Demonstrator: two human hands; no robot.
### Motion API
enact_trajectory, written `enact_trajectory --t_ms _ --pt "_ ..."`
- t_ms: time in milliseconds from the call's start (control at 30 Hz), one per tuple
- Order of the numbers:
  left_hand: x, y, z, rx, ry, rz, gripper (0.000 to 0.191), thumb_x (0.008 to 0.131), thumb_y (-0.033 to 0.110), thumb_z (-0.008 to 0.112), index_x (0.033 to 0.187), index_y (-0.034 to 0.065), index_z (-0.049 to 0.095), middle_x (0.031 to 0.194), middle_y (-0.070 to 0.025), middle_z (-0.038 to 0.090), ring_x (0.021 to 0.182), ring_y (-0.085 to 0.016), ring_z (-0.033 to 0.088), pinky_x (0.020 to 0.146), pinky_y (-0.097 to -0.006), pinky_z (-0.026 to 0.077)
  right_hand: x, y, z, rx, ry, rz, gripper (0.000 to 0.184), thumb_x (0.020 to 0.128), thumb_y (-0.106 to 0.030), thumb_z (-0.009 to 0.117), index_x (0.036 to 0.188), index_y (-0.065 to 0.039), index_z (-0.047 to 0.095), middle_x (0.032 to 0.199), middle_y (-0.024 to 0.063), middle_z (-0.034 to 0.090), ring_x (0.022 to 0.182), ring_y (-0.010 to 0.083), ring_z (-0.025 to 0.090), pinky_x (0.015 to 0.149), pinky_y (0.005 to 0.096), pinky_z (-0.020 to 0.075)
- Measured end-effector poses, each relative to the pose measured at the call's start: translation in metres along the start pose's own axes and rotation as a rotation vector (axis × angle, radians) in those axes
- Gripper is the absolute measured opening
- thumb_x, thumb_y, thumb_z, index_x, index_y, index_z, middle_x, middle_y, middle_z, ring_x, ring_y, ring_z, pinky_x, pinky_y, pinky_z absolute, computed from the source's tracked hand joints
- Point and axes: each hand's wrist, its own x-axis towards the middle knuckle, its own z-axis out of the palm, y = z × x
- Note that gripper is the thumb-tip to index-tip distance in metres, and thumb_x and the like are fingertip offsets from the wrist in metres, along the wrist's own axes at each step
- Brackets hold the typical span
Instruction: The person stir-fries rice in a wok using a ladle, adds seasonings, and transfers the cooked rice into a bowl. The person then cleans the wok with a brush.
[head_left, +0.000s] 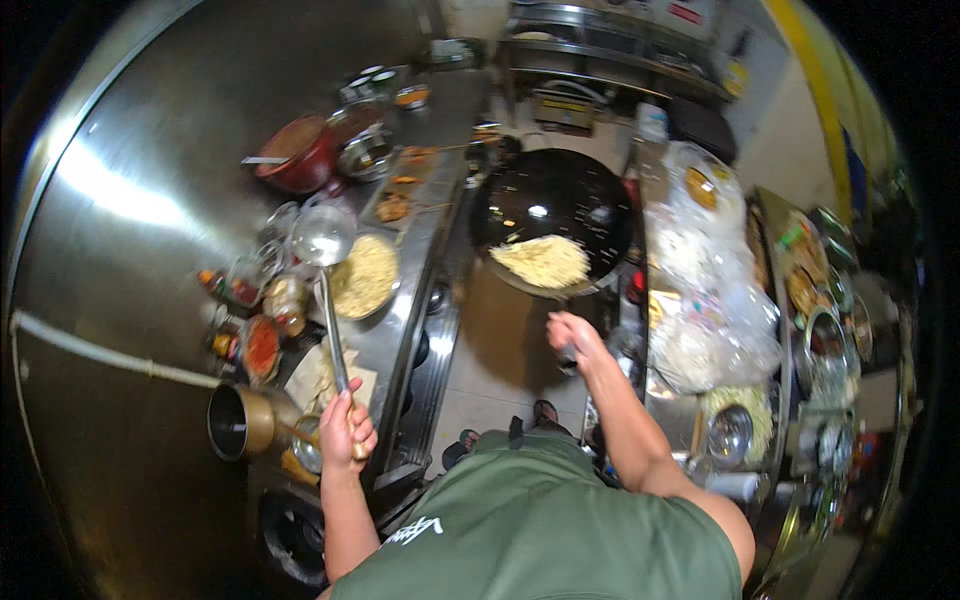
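My left hand (346, 429) is closed round the handle of a long metal ladle (335, 349). The ladle's round bowl points away from me, over the edge of a metal bowl of pale yellow, noodle-like food (366, 277). My right hand (574, 337) grips the short handle of a large black wok (555, 195), which is held out above the floor between the two counters. More of the pale yellow food (546, 261) lies in the wok's near side, with small bits scattered on the dark surface beyond it.
On the left counter stand a red pot (296, 154), a tray of browned food (393, 207), a jar of red sauce (261, 349) and a brass-coloured pot (240, 421). Clear plastic bags (712, 307) of pale food cover much of the right counter. A metal bowl (730, 433) sits on shredded greens.
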Motion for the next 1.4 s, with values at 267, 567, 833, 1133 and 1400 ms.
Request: enact_trajectory --t_ms 267,567,833,1133,1400 --pt "0.034 -0.050 0.123 0.405 -0.127 -0.260 0.024 0.108 0.028 0.054 0.122 0.0088 0.058 0.068 0.0015 0.050 0.044 -0.009 0.044 0.036 -0.0280 0.037 0.028 0.005 -0.007 0.196 0.238 0.246 0.028 0.099 -0.009 0.055 0.073 -0.011 0.044 0.061 -0.0015 0.047 0.045 0.0097 0.040 0.045 0.0233 0.0409" --pt "0.128 -0.114 0.113 1.109 0.210 0.510 0.042 0.107 0.025 0.051 0.135 -0.0059 0.056 0.088 -0.0250 0.071 0.077 -0.039 0.071 0.067 -0.0449 0.054 0.009 -0.017 0.069 -0.016 0.118 0.092 0.018 0.098 -0.008 0.062 0.087 -0.010 0.048 0.071 0.0005 0.050 0.050 0.0074 0.046 0.045 0.0274 0.0432" --pt "0.079 -0.113 0.087 -0.206 -0.347 -0.693 0.040 0.112 0.039 0.039 0.143 0.0176 0.053 0.069 0.0046 0.047 0.044 -0.005 0.043 0.039 -0.0249 0.038 -0.002 -0.009 0.061 0.036 0.151 0.247 0.016 0.098 -0.008 0.061 0.087 -0.009 0.049 0.070 -0.0005 0.049 0.053 0.0057 0.046 0.046 0.0258 0.0422" --pt "0.051 -0.137 0.050 -0.791 -0.507 -0.910 0.047 0.113 0.038 0.037 0.151 0.0115 0.044 0.073 0.0026 0.047 0.046 -0.005 0.044 0.043 -0.0262 0.041 -0.029 0.038 0.014 0.217 0.213 0.446 0.023 0.101 -0.011 0.055 0.080 -0.011 0.046 0.066 -0.0049 0.044 0.052 0.0045 0.040 0.049 0.0227 0.0403" --pt "-0.005 -0.050 0.009 -0.465 -0.270 -0.512 0.042 0.111 0.042 0.041 0.143 0.0173 0.052 0.070 0.0048 0.044 0.043 -0.004 0.038 0.039 -0.0250 0.039 -0.021 0.024 0.012 0.251 0.190 0.467 0.025 0.101 -0.013 0.059 0.080 -0.014 0.046 0.067 -0.0069 0.045 0.051 0.0025 0.041 0.048 0.0227 0.0390"
